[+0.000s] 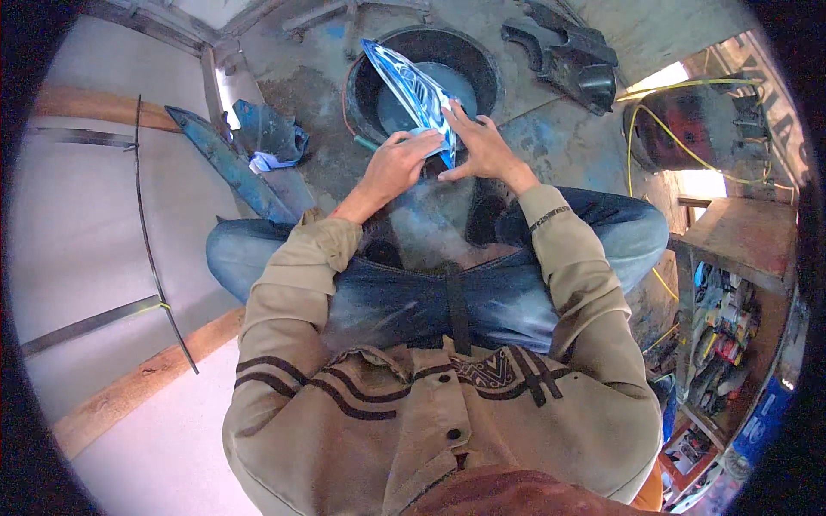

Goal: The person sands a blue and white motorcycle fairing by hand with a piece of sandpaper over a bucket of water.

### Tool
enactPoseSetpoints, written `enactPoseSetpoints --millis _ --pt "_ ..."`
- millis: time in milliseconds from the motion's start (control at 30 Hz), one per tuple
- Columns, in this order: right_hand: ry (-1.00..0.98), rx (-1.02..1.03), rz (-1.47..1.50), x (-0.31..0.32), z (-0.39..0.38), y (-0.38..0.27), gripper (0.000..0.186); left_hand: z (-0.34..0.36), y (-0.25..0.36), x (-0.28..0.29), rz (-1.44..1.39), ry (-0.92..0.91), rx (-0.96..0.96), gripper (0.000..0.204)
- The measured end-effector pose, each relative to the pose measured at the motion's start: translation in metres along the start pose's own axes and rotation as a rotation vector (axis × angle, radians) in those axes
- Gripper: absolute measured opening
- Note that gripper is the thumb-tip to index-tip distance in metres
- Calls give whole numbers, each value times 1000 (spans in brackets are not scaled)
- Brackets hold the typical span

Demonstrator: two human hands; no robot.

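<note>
A long, pointed plastic panel (413, 90) with a glossy blue and white pattern slants over a round black basin (492, 73) of greyish water. My right hand (482, 148) grips the panel's near end, fingers spread across its face and thumb below. Pressed to the same end is my left hand (396, 168), its fingers closed over a thin light-blue piece (430, 139) that looks like a sheet or cloth; its kind is unclear. A thin tool with a green handle (366, 142) leans at the basin's left rim, close to my left hand.
Black molded plastic parts (572, 60) lie right of the basin. On the left, a dark blue panel (228, 163) rests near a crumpled dark bag (268, 136). A yellow cable (632, 146) loops past a dark cylinder (697, 129). A wooden shelf (740, 236) holds assorted items.
</note>
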State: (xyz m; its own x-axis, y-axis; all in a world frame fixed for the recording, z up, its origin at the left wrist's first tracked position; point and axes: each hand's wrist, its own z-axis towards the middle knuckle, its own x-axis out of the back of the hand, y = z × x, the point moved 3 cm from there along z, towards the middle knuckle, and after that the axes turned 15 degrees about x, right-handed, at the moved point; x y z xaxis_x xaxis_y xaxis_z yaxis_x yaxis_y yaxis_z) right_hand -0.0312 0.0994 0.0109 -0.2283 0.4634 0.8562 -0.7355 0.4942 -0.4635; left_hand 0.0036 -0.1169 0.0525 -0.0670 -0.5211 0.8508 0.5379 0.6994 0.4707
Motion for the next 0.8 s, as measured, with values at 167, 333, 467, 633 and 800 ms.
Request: enactPoseSetpoints --millis 167,333,467,633,800 --pt "-7 -4 -3 -1 0 0 141 -7 7 -7 -1 12 1 58" --pt "3 -4 2 3 0 -3 140 -4 1 -2 -5 -30 -19 55" --pt "7 2 -2 3 1 -4 139 6 -16 9 18 84 55 49" --pt "25 20 -2 -1 -2 0 139 -3 -1 -5 52 60 3 54" --pt "29 20 -6 -2 -2 2 139 -11 13 -17 47 -23 -98 54"
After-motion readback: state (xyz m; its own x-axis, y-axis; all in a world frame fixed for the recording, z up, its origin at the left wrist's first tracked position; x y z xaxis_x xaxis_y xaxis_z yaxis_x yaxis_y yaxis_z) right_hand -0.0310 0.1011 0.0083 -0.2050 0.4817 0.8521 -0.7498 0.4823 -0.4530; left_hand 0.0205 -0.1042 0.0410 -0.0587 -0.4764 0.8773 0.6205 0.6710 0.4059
